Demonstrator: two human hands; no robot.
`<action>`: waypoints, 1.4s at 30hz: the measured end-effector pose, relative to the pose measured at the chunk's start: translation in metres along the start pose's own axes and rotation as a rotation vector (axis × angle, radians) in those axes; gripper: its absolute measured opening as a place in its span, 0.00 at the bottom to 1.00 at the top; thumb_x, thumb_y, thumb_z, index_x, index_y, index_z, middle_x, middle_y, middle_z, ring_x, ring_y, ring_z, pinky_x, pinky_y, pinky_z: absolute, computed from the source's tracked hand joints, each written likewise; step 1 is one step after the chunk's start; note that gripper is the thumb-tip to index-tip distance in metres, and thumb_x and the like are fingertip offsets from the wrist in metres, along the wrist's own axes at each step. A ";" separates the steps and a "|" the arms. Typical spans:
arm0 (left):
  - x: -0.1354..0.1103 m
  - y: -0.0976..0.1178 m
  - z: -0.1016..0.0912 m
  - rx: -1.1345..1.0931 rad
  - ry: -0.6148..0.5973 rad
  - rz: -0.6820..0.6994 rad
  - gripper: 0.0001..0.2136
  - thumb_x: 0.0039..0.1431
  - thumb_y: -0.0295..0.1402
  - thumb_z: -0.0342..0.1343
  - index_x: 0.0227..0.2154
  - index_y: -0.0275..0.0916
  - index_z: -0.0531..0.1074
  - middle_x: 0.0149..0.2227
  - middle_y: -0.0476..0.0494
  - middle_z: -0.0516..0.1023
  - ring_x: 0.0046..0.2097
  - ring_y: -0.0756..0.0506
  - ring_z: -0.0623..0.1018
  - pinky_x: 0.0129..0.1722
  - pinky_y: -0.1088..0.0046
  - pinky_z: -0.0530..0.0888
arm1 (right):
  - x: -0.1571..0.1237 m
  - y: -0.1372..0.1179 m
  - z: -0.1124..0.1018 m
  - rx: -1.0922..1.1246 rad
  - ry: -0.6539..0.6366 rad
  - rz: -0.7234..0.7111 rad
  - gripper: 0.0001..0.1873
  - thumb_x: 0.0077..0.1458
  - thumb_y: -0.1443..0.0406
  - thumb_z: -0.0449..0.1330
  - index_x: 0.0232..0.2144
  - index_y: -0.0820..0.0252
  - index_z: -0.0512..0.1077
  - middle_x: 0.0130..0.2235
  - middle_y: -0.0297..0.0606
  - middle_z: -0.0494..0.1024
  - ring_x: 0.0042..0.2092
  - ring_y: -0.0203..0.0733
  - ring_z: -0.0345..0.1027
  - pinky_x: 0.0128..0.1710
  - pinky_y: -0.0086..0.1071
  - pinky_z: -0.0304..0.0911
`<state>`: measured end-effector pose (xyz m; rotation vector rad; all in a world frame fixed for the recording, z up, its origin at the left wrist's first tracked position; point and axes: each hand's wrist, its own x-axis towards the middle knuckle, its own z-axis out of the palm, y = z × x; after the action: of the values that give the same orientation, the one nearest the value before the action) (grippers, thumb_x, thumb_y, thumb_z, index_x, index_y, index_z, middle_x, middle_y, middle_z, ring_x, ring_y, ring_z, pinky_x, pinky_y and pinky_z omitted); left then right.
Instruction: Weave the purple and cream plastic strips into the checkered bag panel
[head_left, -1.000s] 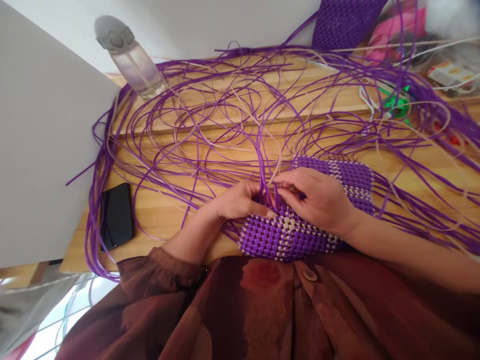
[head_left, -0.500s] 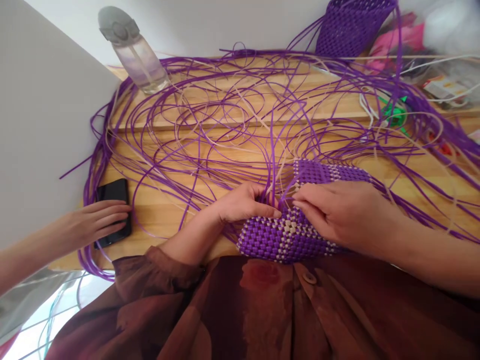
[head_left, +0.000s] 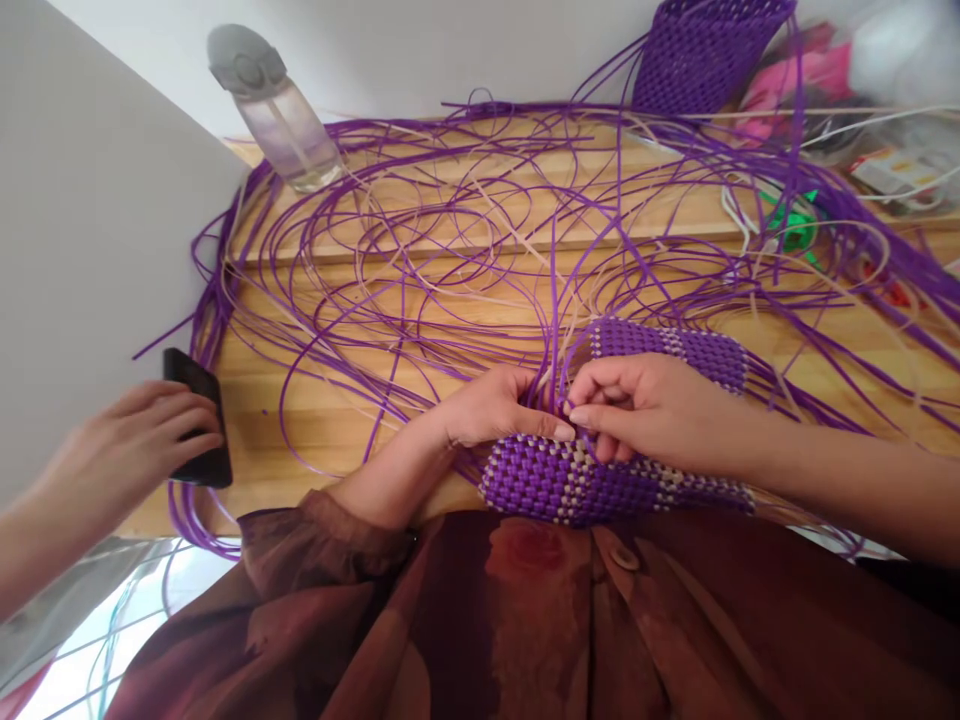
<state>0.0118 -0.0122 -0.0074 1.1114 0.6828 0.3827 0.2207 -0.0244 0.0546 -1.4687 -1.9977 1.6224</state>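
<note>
A woven purple piece with cream rows (head_left: 529, 480) lies at the table's front edge, against the brown patterned clothing. My left hand (head_left: 491, 410) grips its upper edge, the thumb lying along the weave and the other fingers hidden behind it. Close beside that thumb, my right hand (head_left: 645, 405) pinches a thin purple strand (head_left: 568, 406) between thumb and forefinger, its other fingers curled. Long purple strands (head_left: 553, 290) rise from the weave between my two hands. Behind my right hand stands another woven side (head_left: 675, 345) of purple and cream.
Loose purple and cream strands spread over the wooden table (head_left: 315, 350). Another person's hand (head_left: 150, 430) holds a black phone (head_left: 196, 378) at the left. Farther back are a clear bottle (head_left: 289, 140), a purple woven piece (head_left: 705, 60), a green object (head_left: 796, 222) and plastic bags (head_left: 900, 140).
My right hand has shifted left and lower over the weave, with its fingers more curled around a strand. My left hand stays nearly in place. The other person's hand has lifted the phone leftward.
</note>
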 end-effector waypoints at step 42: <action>-0.001 -0.009 0.019 0.039 0.247 0.037 0.20 0.43 0.40 0.73 0.34 0.32 0.75 0.29 0.50 0.74 0.30 0.53 0.70 0.33 0.74 0.67 | 0.023 0.002 -0.022 -0.560 0.187 -0.587 0.09 0.63 0.65 0.56 0.35 0.57 0.76 0.37 0.36 0.80 0.38 0.39 0.73 0.42 0.32 0.64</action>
<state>0.0233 -0.0293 -0.0108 1.1247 0.8912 0.5466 0.2248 0.0077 0.0519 -0.9524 -2.5522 0.7003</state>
